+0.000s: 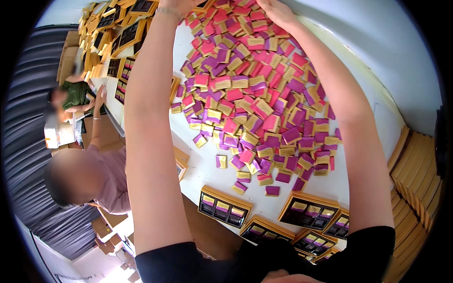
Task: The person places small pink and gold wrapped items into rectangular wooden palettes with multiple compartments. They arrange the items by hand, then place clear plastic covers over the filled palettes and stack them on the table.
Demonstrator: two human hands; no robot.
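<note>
Both my arms reach far forward over a broad pile of small wrapped pieces [245,94] in pink, purple and gold, spread on a white table [203,174]. At the upper edge, left of the pile, is my left hand [178,6], a bracelet on its wrist; its fingers are cut off by the picture's edge. Beside it a corner of a gold-rimmed box [204,5] shows. My right hand [277,13] lies at the pile's far right side, its fingertips also running out of view. Whether either hand holds anything is hidden.
Gold-rimmed boxes with black inserts, partly filled, stand near me, one at the front left [225,207], another at the front right [309,211]. More boxes [127,37] crowd the far left. Stacked brown cartons [415,174] rise at right. Two people [111,177] [78,94] are at left.
</note>
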